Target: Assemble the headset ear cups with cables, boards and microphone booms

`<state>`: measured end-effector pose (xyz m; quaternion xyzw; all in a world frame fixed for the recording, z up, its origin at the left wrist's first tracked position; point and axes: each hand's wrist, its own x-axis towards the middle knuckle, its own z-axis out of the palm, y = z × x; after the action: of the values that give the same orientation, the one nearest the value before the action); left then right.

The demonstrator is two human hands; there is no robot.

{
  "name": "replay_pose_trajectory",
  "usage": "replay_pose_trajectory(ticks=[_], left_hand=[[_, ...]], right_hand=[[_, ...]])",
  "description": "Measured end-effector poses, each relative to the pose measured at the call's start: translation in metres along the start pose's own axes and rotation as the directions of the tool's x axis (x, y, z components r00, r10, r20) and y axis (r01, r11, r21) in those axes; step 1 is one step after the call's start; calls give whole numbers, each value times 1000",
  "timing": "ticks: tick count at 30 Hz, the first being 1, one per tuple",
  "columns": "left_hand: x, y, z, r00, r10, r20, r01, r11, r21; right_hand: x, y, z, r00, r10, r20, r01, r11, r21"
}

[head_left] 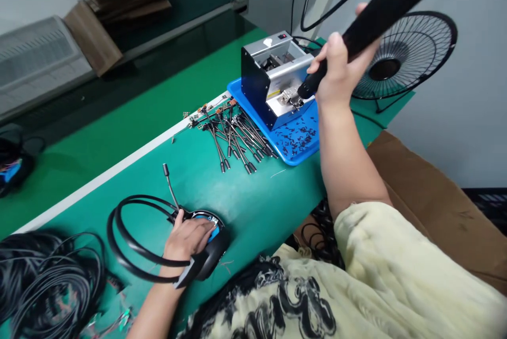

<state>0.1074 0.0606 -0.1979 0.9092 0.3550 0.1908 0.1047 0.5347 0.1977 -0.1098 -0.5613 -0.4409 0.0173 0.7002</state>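
Note:
My left hand (187, 238) rests fingers-down on a black headset (158, 233) lying on the green mat, covering its open earcup where blue parts show. A thin microphone boom (169, 186) sticks up from it. My right hand (339, 67) is raised and closed around a black padded tool (380, 9), whose tip touches the front of a small grey and black machine (273, 77).
The machine stands on a blue tray (295, 141) strewn with small dark bits. A pile of microphone booms (233, 135) lies left of it. Black cables (43, 275) fill the lower left. A fan (404, 54), a brown box (435, 196) and cardboard (119, 6) surround the bench.

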Motion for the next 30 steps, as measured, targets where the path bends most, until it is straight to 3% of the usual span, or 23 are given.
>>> replay_pose_trajectory(ticks=[8, 11, 15, 18, 20, 22, 24, 30], left_hand=[[-1, -1, 1, 1000, 5, -8, -5, 1000, -21], [1, 1, 1, 999, 30, -26, -30, 1000, -1], [3, 8, -2, 999, 47, 24, -48, 999, 13], [4, 11, -5, 995, -19, 101, 20, 1000, -8], [5, 12, -6, 992, -31, 123, 35, 999, -30], [6, 13, -7, 993, -11, 117, 17, 998, -55], [7, 13, -7, 996, 7, 89, -1, 997, -74], [7, 14, -3, 1000, 22, -16, -24, 993, -118]], right_hand=[[1, 3, 1, 980, 111, 167, -130, 985, 111], [-21, -20, -5, 972, 137, 192, -180, 956, 230], [-73, -80, 3, 959, 127, 254, -233, 863, 448], [-117, -125, 19, 879, 183, 440, -391, 805, 446], [-147, -145, 32, 761, 244, 601, -530, 768, 359], [-175, -152, 44, 633, 255, 731, -601, 757, 256], [-199, -149, 55, 592, 206, 779, -583, 777, 237], [-232, -130, 65, 677, 138, 723, -511, 795, 326]])
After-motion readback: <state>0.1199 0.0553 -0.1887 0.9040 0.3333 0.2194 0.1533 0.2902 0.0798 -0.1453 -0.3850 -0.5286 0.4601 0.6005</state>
